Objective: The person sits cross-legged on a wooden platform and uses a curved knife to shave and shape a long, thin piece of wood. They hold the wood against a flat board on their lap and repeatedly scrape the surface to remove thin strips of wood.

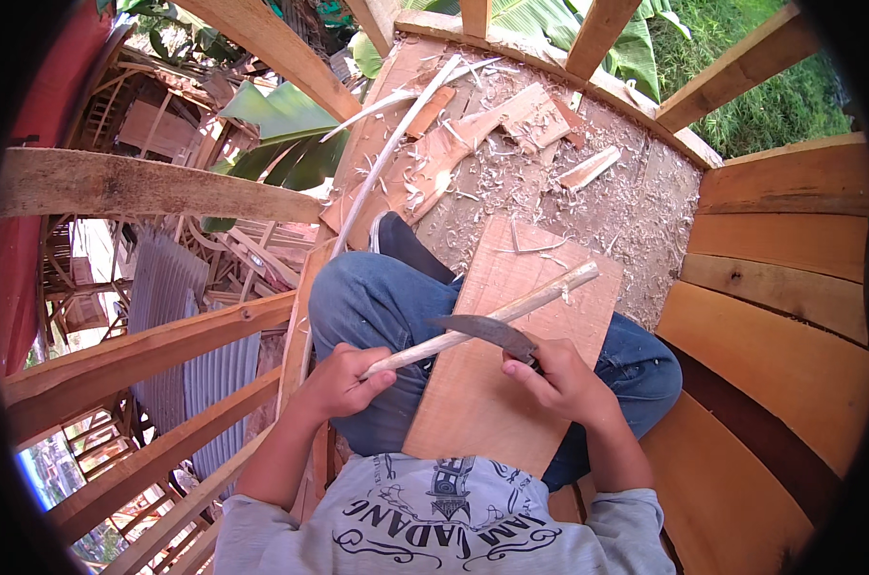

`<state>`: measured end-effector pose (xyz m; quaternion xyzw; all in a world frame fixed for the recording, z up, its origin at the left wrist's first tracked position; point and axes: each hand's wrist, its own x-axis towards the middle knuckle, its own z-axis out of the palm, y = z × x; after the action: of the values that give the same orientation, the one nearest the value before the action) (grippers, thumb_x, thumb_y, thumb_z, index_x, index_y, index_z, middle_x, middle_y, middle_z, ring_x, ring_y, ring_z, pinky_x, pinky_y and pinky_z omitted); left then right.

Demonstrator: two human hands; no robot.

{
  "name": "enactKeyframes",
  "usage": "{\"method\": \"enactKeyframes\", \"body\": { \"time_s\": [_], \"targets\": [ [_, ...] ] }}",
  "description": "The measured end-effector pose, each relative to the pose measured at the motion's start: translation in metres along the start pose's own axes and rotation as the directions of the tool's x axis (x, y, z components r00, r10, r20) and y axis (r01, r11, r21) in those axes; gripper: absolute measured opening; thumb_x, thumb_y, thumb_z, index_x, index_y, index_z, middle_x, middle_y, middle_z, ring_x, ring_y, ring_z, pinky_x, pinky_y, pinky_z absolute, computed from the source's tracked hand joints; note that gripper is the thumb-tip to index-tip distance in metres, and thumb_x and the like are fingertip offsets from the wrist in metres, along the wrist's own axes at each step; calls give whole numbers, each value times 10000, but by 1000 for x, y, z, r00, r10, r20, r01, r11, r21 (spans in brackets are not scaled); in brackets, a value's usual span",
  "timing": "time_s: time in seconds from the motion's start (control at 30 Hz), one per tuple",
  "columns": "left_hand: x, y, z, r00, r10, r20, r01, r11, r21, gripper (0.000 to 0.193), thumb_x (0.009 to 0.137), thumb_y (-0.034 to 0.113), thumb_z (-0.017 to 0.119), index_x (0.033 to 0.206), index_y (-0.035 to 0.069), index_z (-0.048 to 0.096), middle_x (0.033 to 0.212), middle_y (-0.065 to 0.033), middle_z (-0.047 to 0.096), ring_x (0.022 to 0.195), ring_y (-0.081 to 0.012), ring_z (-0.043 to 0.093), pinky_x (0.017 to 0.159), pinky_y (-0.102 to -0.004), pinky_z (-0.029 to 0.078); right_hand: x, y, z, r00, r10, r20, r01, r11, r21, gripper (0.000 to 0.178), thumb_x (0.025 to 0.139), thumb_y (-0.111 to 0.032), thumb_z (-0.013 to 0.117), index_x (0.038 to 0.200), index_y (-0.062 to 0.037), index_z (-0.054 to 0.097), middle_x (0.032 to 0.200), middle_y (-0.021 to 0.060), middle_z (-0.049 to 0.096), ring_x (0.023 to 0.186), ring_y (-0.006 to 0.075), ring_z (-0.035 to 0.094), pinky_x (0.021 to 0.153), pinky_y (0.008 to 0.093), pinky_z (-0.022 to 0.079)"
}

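Note:
My left hand [343,380] is closed round the near end of a pale, peeled wooden stick [535,299]. The stick slants up to the right, its far end over a flat board [511,383] lying across my lap. My right hand [561,381] grips a curved knife [487,329] with a dark blade. That blade crosses the stick near its middle and points left; whether the edge bites into the wood I cannot tell. The knife's handle is mostly hidden in my fingers. A few thin shavings [535,251] lie on the board's far end.
Wood shavings and offcuts [588,168] litter the plank floor ahead. A long thin strip [396,144] lies along the left edge. Railing beams [157,184] stand at the left, with a drop beyond to corrugated sheets [214,402]. A plank wall [779,287] rises close on the right.

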<state>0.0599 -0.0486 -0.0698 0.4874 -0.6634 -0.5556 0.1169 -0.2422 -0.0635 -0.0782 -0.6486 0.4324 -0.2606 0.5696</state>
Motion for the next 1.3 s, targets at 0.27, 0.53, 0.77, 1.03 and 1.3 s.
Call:
{"method": "enactKeyframes", "body": {
  "time_s": [0.27, 0.53, 0.77, 1.03, 1.3],
  "targets": [
    [4, -3, 3, 999, -18, -35, 17, 999, -43, 280, 865, 212, 581, 683, 18, 494, 530, -144, 448, 476, -317, 508, 475, -356, 370, -10, 0, -12, 973, 205, -103, -171, 948, 268, 342, 965, -194, 424, 671, -28, 483, 540, 1, 473, 439, 65, 429, 402, 225, 325],
    [12, 5, 5, 998, -1, -68, 0, 1000, -14, 255, 814, 184, 641, 660, 26, 513, 494, -104, 445, 423, -256, 482, 442, -333, 352, -15, 4, -6, 978, 149, -147, -111, 964, 240, 351, 972, -244, 447, 709, -21, 509, 536, 7, 450, 428, 58, 410, 375, 205, 288],
    [9, 8, 7, 997, -53, -64, 54, 999, 5, 269, 751, 166, 704, 620, 50, 499, 435, -29, 374, 377, -170, 411, 417, -306, 320, -21, 2, -32, 773, 328, -543, 153, 735, 661, 341, 958, -273, 483, 715, -48, 403, 524, 29, 393, 376, 99, 393, 327, 230, 312],
    [12, 12, 8, 995, -37, -92, 38, 999, 15, 244, 735, 150, 685, 612, 49, 500, 442, 6, 356, 382, -104, 366, 415, -265, 289, -19, 0, -6, 943, 263, -202, -177, 914, 366, 122, 880, -110, 604, 793, -37, 560, 562, -41, 454, 466, 33, 418, 428, 194, 302],
    [11, 12, 13, 990, -47, -134, 55, 997, 56, 253, 775, 173, 693, 637, 43, 525, 448, -55, 423, 384, -183, 457, 423, -308, 336, -32, 3, -35, 833, 263, -486, 60, 832, 552, 96, 902, -115, 566, 872, -34, 524, 576, -20, 459, 399, 48, 419, 354, 199, 326]
  ]
}}
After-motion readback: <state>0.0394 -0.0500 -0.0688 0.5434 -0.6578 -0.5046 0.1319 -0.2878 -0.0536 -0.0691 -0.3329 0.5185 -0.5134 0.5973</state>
